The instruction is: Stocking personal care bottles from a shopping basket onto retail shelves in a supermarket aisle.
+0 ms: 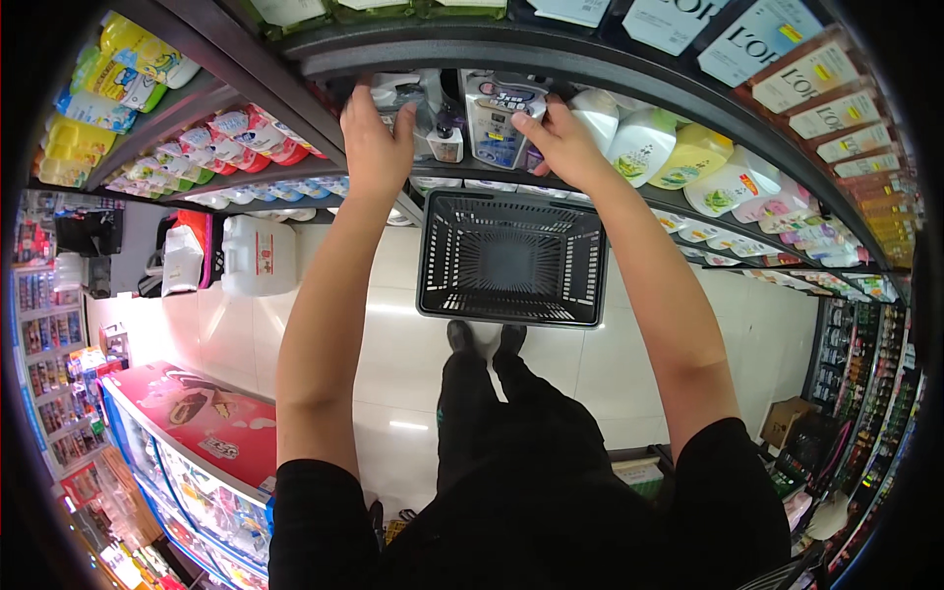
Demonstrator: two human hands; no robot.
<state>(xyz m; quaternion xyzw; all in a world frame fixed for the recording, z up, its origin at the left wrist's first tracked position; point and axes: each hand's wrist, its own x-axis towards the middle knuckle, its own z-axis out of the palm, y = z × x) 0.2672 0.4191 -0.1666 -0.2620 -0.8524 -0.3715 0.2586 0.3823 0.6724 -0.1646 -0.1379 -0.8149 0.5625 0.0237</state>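
My right hand (551, 143) grips a silver refill pouch (492, 103) on the shelf, its thumb on the pouch's front and fingers at the right edge. My left hand (377, 138) is on a grey package (421, 96) at the shelf's left end, fingertips partly hidden behind it. Between my hands stands a small dark pump bottle (447, 128). White and yellow bottles (634, 149) stand right of the pouch. Below the shelf is a black plastic basket (506, 300), just beyond my shoes.
Shelves of bottles (206, 147) curve along the left, with boxed goods (747, 44) on the upper right shelf. A white jerrycan (256, 256) and bags stand on the left. A red-topped freezer (187, 403) sits at lower left on the tiled floor (383, 374), and more shelving (865, 374) lines the right.
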